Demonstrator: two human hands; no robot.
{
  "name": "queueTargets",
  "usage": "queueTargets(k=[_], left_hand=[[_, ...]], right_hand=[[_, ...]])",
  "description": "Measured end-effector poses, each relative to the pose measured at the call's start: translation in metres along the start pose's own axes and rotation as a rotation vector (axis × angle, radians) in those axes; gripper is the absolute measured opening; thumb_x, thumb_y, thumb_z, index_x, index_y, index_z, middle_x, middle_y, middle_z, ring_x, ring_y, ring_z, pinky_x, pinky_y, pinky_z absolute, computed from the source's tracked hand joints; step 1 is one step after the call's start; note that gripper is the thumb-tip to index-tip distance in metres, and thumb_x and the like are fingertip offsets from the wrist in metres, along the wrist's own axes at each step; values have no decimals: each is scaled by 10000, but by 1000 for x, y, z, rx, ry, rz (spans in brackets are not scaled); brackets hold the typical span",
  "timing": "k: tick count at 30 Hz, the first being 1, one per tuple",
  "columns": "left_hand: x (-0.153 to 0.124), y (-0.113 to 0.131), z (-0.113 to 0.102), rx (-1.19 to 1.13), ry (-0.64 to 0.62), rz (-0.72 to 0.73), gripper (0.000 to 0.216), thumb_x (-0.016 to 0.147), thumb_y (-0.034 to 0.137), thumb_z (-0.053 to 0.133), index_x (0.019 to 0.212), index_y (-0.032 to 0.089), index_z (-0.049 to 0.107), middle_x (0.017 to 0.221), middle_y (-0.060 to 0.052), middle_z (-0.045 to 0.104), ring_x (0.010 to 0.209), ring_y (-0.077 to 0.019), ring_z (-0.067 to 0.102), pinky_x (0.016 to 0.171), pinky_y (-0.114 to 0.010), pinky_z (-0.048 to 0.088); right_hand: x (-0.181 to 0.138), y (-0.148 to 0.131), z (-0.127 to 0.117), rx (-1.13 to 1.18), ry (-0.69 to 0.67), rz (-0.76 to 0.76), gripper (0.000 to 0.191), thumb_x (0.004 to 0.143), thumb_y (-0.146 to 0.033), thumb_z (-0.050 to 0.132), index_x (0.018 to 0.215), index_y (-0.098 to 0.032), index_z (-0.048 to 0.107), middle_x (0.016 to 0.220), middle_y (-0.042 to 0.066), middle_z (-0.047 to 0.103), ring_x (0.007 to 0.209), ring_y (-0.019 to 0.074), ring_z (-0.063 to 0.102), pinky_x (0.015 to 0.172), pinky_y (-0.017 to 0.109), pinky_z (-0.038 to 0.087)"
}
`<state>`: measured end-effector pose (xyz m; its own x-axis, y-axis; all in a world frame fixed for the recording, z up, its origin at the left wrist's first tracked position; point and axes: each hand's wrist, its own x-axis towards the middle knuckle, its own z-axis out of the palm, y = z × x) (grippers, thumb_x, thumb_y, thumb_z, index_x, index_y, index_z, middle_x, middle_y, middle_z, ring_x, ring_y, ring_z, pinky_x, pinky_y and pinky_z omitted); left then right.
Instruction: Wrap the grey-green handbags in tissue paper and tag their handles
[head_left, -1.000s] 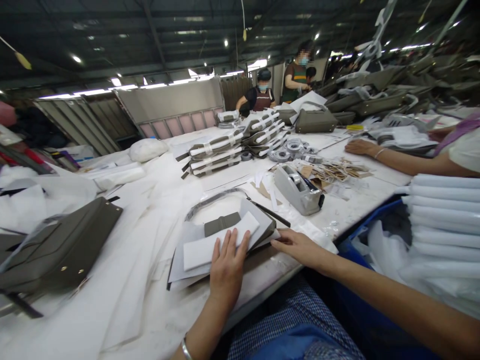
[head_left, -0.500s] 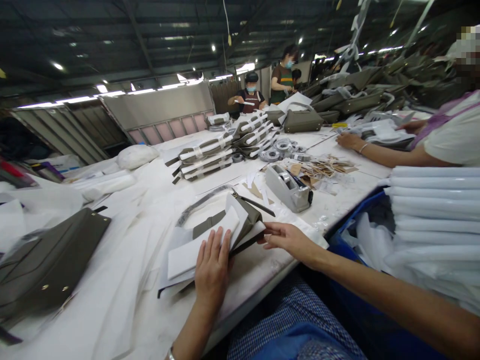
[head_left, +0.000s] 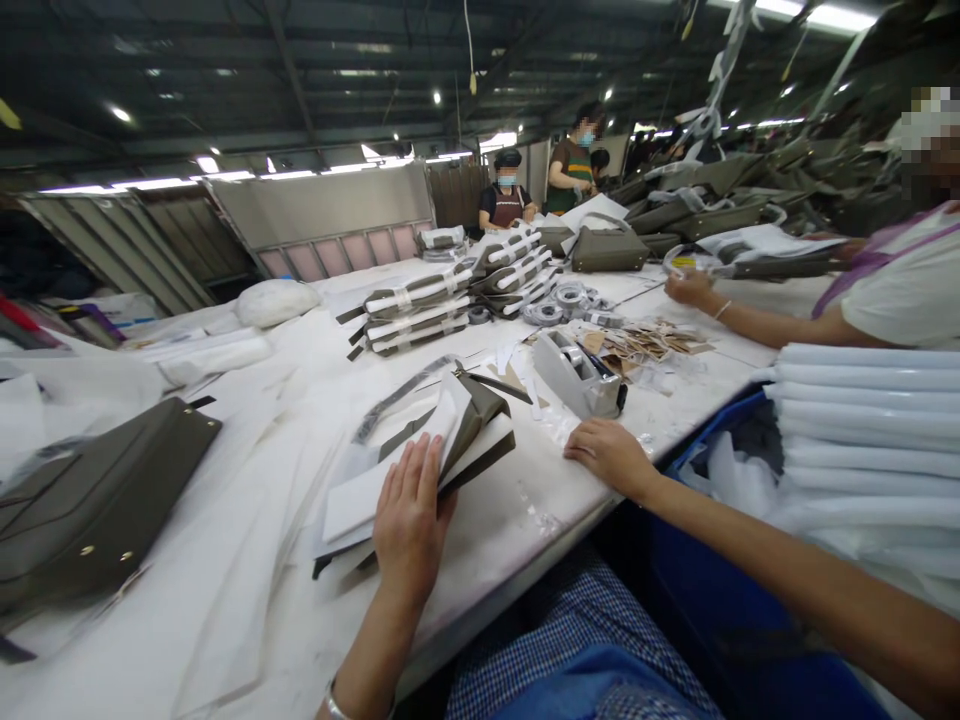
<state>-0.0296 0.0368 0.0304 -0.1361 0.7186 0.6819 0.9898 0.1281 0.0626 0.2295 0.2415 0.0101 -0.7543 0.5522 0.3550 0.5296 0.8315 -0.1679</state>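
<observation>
A flattened grey-green handbag (head_left: 482, 415) lies in front of me on the table, its wrapped handle (head_left: 386, 402) looping away from me. White padding sheets (head_left: 356, 503) rest on it and stick out at its side. My left hand (head_left: 409, 515) lies on the padding with its fingers stretched out flat. Its thumb is at the bag's near edge. Right of the bag, apart from it, my right hand (head_left: 611, 458) is down at the table edge, fingers pressed together. What those fingers hold, if anything, is hidden.
A grey tape dispenser (head_left: 574, 375) stands beyond my right hand, near loose paper tags (head_left: 652, 342). Padded bag parts (head_left: 420, 310) are stacked farther back. Another handbag (head_left: 105, 510) lies left. White rolls (head_left: 862, 430) rise above a blue bin at right. A co-worker (head_left: 892, 285) works there.
My right hand has left the bag's right edge and moved right to the table edge. A white sheet that lay there is no longer visible. My left hand stays on the padding.
</observation>
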Motion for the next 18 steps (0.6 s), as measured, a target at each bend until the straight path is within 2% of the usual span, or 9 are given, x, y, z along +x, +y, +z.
queueTargets(k=[2, 6, 8, 10, 13, 15, 16, 18], left_hand=[[1, 0, 0, -6, 2, -4, 746, 908, 172, 572, 1553, 218, 198, 1495, -114, 467, 1385, -286, 426, 1132, -444, 352], [2, 1, -1, -19, -4, -6, 713, 910, 168, 547, 1545, 219, 224, 1495, -105, 469, 1393, -287, 414, 1125, -455, 368], [1, 1, -1, -19, -9, -1, 713, 907, 164, 539, 1544, 217, 225, 1497, -104, 468, 1393, -286, 415, 1121, -456, 376], [1, 1, -1, -10, -14, 2, 715, 906, 162, 539, 1545, 215, 221, 1499, -101, 465, 1393, -282, 415, 1122, -453, 377], [0, 1, 0, 4, -20, 6, 701, 918, 171, 534, 1544, 216, 222, 1504, -94, 459, 1399, -276, 407, 1126, -452, 375], [-1, 1, 2, 11, -25, 13, 679, 932, 185, 520, 1544, 215, 227, 1506, -96, 457, 1402, -275, 404, 1124, -456, 378], [-1, 1, 3, 16, -27, 19, 668, 938, 190, 515, 1543, 214, 233, 1506, -96, 456, 1402, -275, 404, 1122, -458, 381], [-3, 3, 6, 33, -31, 33, 652, 943, 192, 511, 1539, 217, 247, 1510, -87, 452, 1402, -273, 405, 1116, -460, 391]], right_hand=[[1, -20, -7, 52, -44, -32, 184, 926, -304, 595, 836, -214, 728, 877, 63, 725, 899, 233, 631, 862, 370, 436], [-4, -67, -19, 264, -232, -64, 244, 935, -411, 573, 917, -238, 744, 918, 50, 741, 903, 230, 659, 890, 370, 452], [-4, -80, -16, 331, -243, -47, 303, 935, -470, 554, 1008, -244, 742, 998, 62, 744, 963, 248, 662, 935, 395, 457], [0, -82, -6, 334, -167, -13, 393, 942, -474, 532, 1183, -207, 688, 1213, 115, 685, 1148, 286, 602, 1037, 443, 415], [16, -75, 16, 312, -118, 10, 580, 902, -460, 587, 1373, -124, 540, 1469, 194, 471, 1383, 350, 388, 1152, 546, 275], [28, -74, 29, 395, -167, -42, 614, 864, -462, 637, 1380, -147, 530, 1506, 177, 427, 1421, 368, 317, 1174, 592, 195], [34, -76, 34, 501, -197, -53, 584, 838, -451, 673, 1344, -178, 566, 1492, 147, 454, 1413, 365, 329, 1181, 585, 184], [44, -84, 40, 787, -221, 12, 482, 783, -405, 749, 1219, -223, 653, 1413, 92, 545, 1348, 350, 417, 1170, 535, 258]])
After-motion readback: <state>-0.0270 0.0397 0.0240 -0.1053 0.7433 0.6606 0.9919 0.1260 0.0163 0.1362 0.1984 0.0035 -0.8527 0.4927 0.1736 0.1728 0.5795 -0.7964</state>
